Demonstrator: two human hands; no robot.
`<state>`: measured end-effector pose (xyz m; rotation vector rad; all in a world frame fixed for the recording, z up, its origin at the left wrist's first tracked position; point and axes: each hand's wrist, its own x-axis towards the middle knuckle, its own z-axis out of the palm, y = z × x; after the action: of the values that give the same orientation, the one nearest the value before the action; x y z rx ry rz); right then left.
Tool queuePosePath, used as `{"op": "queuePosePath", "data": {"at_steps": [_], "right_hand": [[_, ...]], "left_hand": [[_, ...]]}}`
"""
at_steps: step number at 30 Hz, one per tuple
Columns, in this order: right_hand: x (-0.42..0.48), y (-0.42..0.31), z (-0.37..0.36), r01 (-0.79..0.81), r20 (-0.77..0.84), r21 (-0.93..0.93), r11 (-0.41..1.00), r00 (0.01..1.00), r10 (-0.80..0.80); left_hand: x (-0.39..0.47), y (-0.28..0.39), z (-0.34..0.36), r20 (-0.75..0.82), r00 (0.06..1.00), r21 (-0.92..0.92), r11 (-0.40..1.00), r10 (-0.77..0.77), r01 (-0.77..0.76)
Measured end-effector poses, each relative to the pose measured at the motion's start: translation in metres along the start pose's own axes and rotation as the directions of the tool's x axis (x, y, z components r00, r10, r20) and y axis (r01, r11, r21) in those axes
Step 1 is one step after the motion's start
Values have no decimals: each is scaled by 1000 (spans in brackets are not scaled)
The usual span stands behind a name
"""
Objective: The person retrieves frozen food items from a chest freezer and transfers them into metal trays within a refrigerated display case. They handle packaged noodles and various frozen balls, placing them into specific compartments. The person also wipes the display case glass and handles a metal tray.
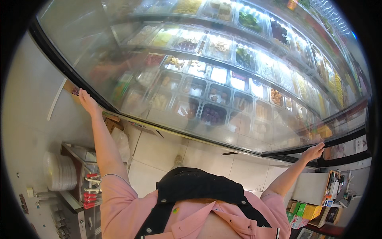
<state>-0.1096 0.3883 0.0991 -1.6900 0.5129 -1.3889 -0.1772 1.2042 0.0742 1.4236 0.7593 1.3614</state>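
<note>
A large glass-fronted display fridge (191, 140) stretches across the view before me, its glass doors framed in black. Out to the left, my left hand (88, 101) rests with extended fingers against the black door frame (74, 78). Far to the right, my right hand (314, 151) has its fingers curled at the edge of another door's frame (286, 151); its exact grip cannot be told. Behind the glass, clear tubs hold green leaves (249, 21), purple balls (212, 115), brown pieces (276, 97) and yellow noodles (339, 89).
Stacked white plates (59, 171) and red-handled tongs (93, 200) are at the lower left. A cardboard box (112, 124) and a plastic bag (121, 145) lie beside the fridge's left end. Shelves with a yellow box (312, 211) are at the lower right. Pale floor tiles (206, 158) lie below.
</note>
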Motion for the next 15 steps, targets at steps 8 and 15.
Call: {"op": "queuePosePath", "data": {"at_steps": [8, 15], "right_hand": [[33, -29, -3, -8, -64, -35, 999, 998, 6], [37, -98, 5, -13, 22, -67, 998, 1000, 14]], "left_hand": [[44, 1, 15, 58, 998, -54, 998, 32, -29], [95, 37, 36, -7, 994, -102, 988, 112, -112]]}}
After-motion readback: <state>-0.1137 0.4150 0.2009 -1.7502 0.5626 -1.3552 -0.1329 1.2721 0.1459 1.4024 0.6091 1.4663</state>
